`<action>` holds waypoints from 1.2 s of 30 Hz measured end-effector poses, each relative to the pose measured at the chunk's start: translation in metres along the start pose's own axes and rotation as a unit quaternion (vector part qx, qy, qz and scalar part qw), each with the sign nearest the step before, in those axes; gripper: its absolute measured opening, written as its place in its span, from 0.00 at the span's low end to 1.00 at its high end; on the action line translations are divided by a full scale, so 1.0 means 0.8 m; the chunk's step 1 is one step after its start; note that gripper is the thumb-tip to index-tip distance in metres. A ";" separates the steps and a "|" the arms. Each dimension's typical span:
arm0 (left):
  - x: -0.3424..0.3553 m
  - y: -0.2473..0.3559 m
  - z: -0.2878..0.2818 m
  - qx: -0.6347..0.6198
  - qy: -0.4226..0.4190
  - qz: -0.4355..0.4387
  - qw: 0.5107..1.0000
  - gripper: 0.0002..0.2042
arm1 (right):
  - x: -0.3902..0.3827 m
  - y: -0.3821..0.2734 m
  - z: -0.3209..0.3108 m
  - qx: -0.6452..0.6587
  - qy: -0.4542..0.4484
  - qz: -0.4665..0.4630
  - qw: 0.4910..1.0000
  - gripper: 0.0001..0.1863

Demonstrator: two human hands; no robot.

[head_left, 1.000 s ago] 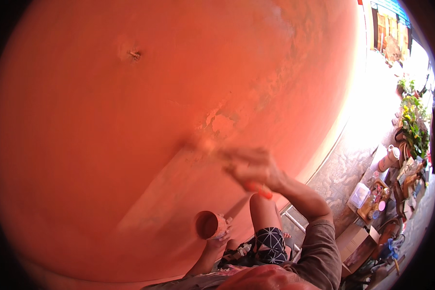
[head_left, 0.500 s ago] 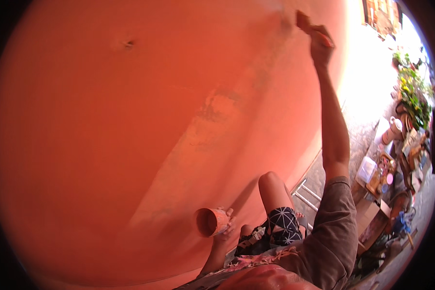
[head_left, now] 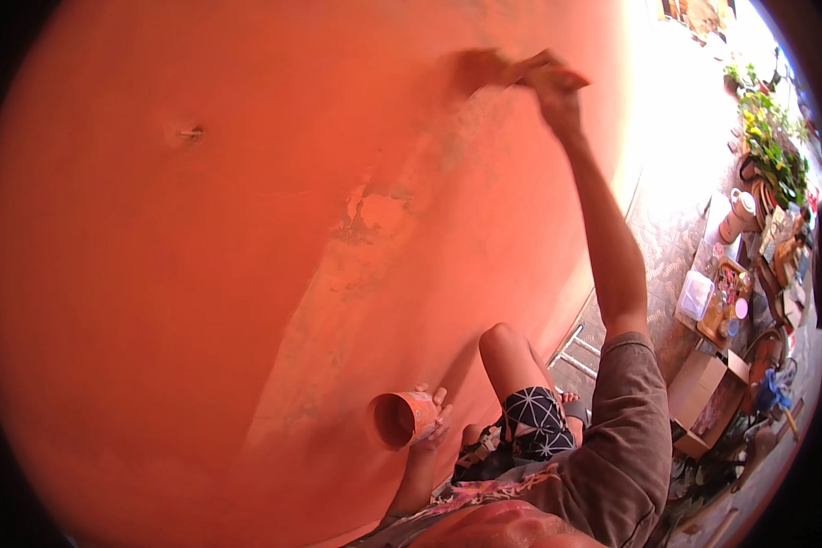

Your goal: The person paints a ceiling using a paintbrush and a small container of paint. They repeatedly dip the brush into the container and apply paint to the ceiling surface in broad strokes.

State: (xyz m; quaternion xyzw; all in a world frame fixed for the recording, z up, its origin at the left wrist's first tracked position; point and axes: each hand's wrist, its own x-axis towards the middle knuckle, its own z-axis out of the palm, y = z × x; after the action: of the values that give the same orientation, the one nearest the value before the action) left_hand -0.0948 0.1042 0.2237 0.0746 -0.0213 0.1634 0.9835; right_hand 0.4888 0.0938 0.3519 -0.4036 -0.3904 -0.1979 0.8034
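My right hand (head_left: 559, 96) is closed round the handle of a paintbrush (head_left: 511, 71) at the end of my outstretched arm. The bristle end is blurred and lies at or close to the orange wall (head_left: 219, 274); contact is hard to make out. Low in front of me, my left hand (head_left: 434, 422) grips a paint cup (head_left: 402, 418) from its right side, its mouth tilted toward the left. The cup is smeared orange inside and out. Between the hands, a paler, patchy strip (head_left: 374, 210) with flaked spots runs slantwise across the wall.
A small hole or fitting (head_left: 192, 135) shows in the wall at upper left. Right of my bent knee (head_left: 502, 352) are metal ladder rungs (head_left: 577, 352). Farther right on the floor stand an open cardboard box (head_left: 703, 393), a tray of items (head_left: 729, 301), a pale jug (head_left: 738, 212) and leafy plants (head_left: 772, 137).
My right hand has swung the paintbrush left and slightly down along the wall. The left hand keeps the cup in nearly the same place. The whole view has shifted a little.
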 end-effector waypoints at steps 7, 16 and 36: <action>-0.020 -0.001 0.017 0.010 0.024 0.016 1.000 0.17 | 0.013 -0.034 0.021 -0.167 0.088 -0.087 0.978 0.05; -0.062 0.010 -0.019 -0.013 0.054 0.054 0.997 0.23 | -0.212 -0.327 0.262 0.167 -0.355 -0.131 0.910 0.16; -0.079 -0.002 -0.040 0.012 0.001 0.173 0.985 0.26 | -0.243 -0.315 0.274 0.058 -0.315 -0.123 0.939 0.13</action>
State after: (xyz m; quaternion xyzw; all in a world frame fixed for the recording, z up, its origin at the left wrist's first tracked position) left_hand -0.1534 0.0879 0.1878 0.0819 -0.0313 0.3317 0.9393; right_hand 0.1070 0.1200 0.4043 -0.3467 -0.6808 -0.1350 0.6309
